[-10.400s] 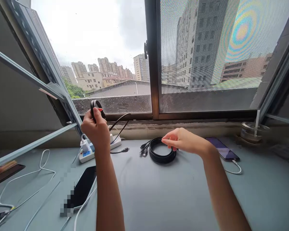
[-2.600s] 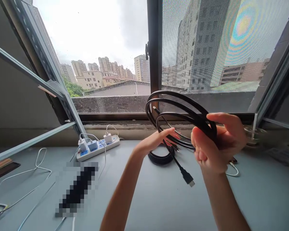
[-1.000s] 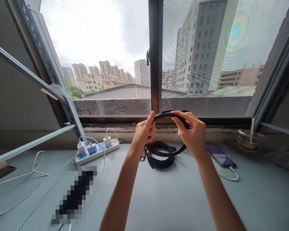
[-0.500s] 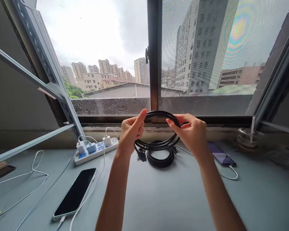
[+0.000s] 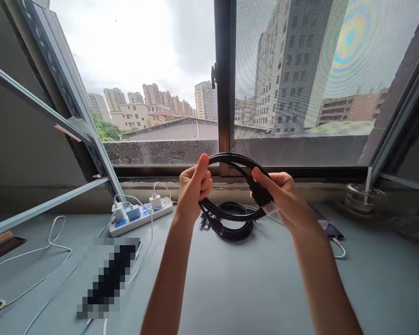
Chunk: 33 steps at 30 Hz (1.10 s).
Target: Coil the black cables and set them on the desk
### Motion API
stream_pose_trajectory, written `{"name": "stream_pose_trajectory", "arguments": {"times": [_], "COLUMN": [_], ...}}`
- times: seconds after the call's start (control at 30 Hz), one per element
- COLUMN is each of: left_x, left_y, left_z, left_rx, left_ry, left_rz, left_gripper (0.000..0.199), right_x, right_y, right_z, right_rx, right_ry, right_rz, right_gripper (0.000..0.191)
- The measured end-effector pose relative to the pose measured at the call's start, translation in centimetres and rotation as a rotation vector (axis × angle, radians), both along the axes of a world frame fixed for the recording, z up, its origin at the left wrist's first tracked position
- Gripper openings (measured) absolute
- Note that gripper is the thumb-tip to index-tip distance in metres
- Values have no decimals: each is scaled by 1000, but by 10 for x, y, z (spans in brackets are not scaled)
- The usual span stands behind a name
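A coiled black cable [image 5: 233,159] is held up in a loop above the table. My left hand [image 5: 195,186] is closed round the left side of the loop, thumb pointing up. On the right side, my right hand [image 5: 278,193] grips the coil with its thumb in front. A black connector [image 5: 261,194] with a pale, clear-looking tip hangs beside my right thumb. Behind and below, a second coiled black cable [image 5: 235,234] lies on the table, with several plug ends at its left.
A white power strip [image 5: 141,217] with several plugs stands at the left back. A pixelated phone [image 5: 111,277] lies at the left, another phone [image 5: 330,229] behind my right wrist. A lidded cup [image 5: 361,197] with a straw is at the right, below the window.
A connector now shows beside my right thumb. My right hand has shifted slightly to the right and turned on the coil. The left hand still holds its side of the loop.
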State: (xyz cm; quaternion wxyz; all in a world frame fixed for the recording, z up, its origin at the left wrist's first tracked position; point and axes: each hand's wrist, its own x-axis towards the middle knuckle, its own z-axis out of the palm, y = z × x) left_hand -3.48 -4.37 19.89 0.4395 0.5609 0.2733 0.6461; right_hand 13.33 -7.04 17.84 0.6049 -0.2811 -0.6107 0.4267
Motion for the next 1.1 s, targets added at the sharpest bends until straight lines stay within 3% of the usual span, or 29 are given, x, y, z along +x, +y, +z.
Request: {"name": "stream_pose_trajectory", "arguments": {"times": [0.17,0.23,0.27,0.33,0.43,0.5,0.6,0.7,0.8,0.87,0.97,1.1], "left_x": [3,1,0,-1,4,9,13,8,-1,-5,-7,-7], "left_y": [6,9,11,15,22,27,35,47,64,76,92,103], "left_z": [-5,-6,-6,-8,-14,-19,-27,-37,-56,-71,-93,-111], "left_rx": [-51,-74,-86,-114,-177,-228,-287,-314,-371,-437,-485,-496], "left_ry": [27,62,84,137,202,227,297,531,848,956,1058,1176], "left_rz": [-3,12,17,28,28,7,-59,-87,-35,12,125,231], "left_gripper": [77,75,74,73,69,68,63,51,29,16,19,25], "right_x": [5,12,15,19,18,15,14,18,21,20,18,17], "right_y": [-1,1,3,8,19,28,46,72,97,111,127,143], "right_z": [3,3,2,-2,-11,-16,-26,-39,-60,-75,-97,-121], "right_rx": [-6,3,22,102,251,291,263,158,24,-79,-187,-245], "right_ry": [54,28,-1,-115,-435,-600,-648,-627,-612,-611,-639,-708], "right_rz": [276,308,263,32,-281,-351,-424,-473,-532,-524,-426,-295], "right_gripper": [56,64,63,60,60,51,41,37,36,38,38,30]}}
